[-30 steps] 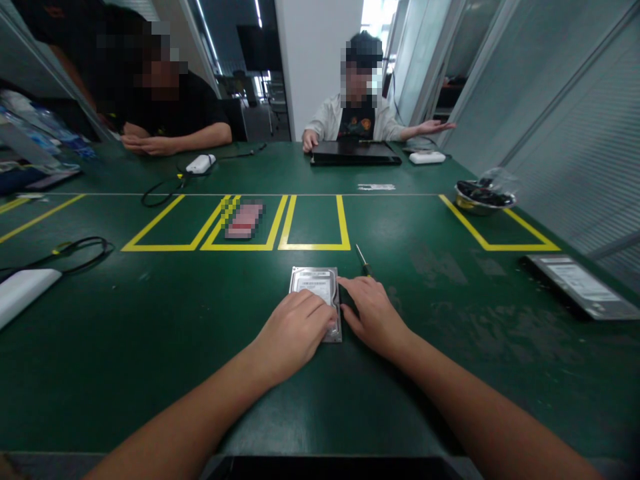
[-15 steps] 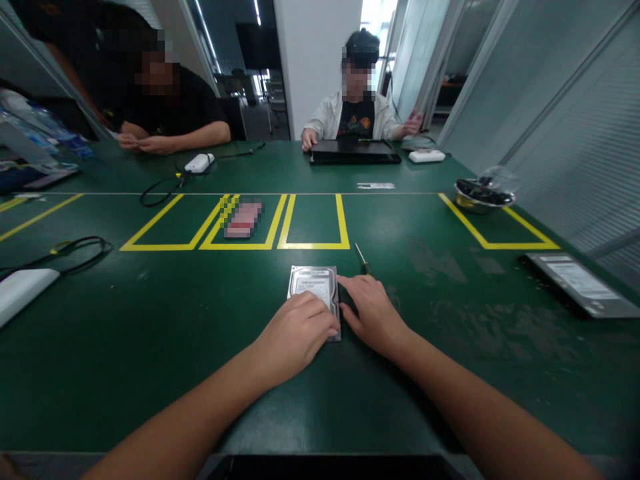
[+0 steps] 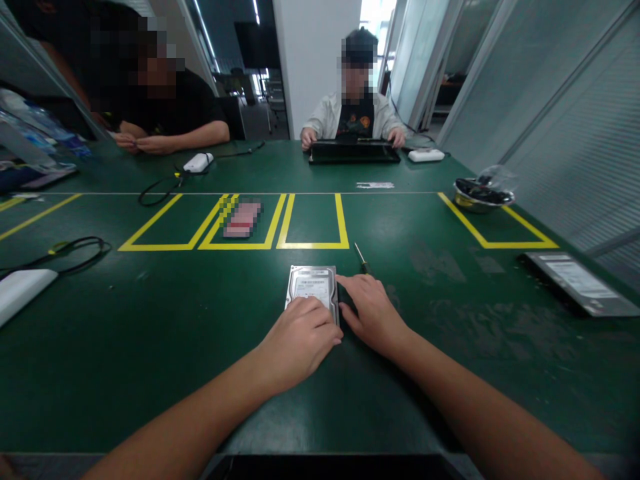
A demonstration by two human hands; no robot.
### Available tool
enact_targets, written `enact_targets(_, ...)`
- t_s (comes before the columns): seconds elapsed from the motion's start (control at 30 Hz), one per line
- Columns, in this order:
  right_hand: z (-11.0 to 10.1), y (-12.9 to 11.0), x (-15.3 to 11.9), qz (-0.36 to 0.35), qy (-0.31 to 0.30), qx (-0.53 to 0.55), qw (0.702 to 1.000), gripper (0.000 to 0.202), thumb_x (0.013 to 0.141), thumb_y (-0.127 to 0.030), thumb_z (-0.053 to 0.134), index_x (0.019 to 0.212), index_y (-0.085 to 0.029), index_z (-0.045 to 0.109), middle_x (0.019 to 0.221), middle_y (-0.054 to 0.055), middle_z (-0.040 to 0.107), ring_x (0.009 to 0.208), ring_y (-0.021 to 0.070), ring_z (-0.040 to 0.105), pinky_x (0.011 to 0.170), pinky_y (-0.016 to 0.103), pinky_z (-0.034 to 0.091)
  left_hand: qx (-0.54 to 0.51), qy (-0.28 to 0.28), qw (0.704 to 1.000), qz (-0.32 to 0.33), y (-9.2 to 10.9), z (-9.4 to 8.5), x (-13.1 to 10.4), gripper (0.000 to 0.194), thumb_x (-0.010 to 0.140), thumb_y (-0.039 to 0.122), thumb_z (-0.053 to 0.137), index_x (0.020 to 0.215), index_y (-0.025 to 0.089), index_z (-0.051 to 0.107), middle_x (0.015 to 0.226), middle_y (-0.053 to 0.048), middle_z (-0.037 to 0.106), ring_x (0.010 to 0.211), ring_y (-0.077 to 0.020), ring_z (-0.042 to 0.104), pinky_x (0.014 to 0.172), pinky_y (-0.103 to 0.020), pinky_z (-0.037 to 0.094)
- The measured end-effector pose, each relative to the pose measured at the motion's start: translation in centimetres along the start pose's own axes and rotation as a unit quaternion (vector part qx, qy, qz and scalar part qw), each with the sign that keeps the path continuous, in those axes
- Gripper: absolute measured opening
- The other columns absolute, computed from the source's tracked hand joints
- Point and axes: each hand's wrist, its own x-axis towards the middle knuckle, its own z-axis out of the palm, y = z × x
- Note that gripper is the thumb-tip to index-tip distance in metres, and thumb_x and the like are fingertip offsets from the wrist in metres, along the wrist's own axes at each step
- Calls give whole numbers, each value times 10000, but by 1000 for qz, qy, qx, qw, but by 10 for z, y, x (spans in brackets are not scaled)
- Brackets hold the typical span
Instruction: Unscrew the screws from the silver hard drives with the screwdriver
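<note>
A silver hard drive [image 3: 313, 283] with a white label lies flat on the green table in front of me. My left hand [image 3: 305, 337] is curled over its near part, fingers bent around the near right corner, and covers that end. Along the drive's right edge rests my right hand [image 3: 370, 303], index finger and thumb spread apart against the side. Its other fingers are bent and partly hidden. Just beyond the right knuckles a screwdriver [image 3: 362, 257] points away from me, its handle mostly hidden behind the hand.
Yellow tape frames [image 3: 313, 245] mark the table, one holding a blurred pink item [image 3: 243, 219]. To the right are another drive-like unit [image 3: 583, 283] and a bowl of dark parts [image 3: 484, 197]. White adapters with black cables lie left. Across the table, a person [image 3: 356, 120] holds a black panel.
My left hand has slid slightly toward me over the drive, uncovering more label. My right hand stays put. The person opposite has lowered a raised hand onto the black panel.
</note>
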Motion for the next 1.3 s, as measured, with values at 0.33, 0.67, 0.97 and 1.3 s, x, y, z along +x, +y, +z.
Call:
enact_targets(0.33,0,1,-1,-2,9,2,1000,432,865,-163,534,1295,-122,529,1203,133,633,1113,287,501,947,451,402,-19,-3,1000,-16,3,-1,-1,113,909,193,594,919,203,706,851,-24,654,885,-205,511,805,-369,389)
enact_targets(0.67,-2,-1,0,3,1,-1,1000,433,868,-156,528,1300,-120,527,1215,126,627,1116,283,496,955,433,392,-13,-1,1000,-15,5,-1,-1,168,935,203,556,906,201,722,829,-31,665,873,-205,516,810,-380,386)
enact_targets(0.97,-3,-2,1,2,4,0,1000,436,868,-161,527,1303,-127,521,1213,125,632,1117,280,501,952,430,392,1,-6,1000,-15,7,0,0,161,926,188,562,919,210,721,817,-27,652,874,-207,508,799,-380,380)
enact_targets(1.3,-4,1,1,7,9,-17,1000,448,864,-164,541,1311,-138,522,1235,114,629,1123,285,502,946,430,394,1,7,1000,-16,7,2,-2,154,924,188,563,923,213,715,837,-34,642,889,-208,501,815,-382,378)
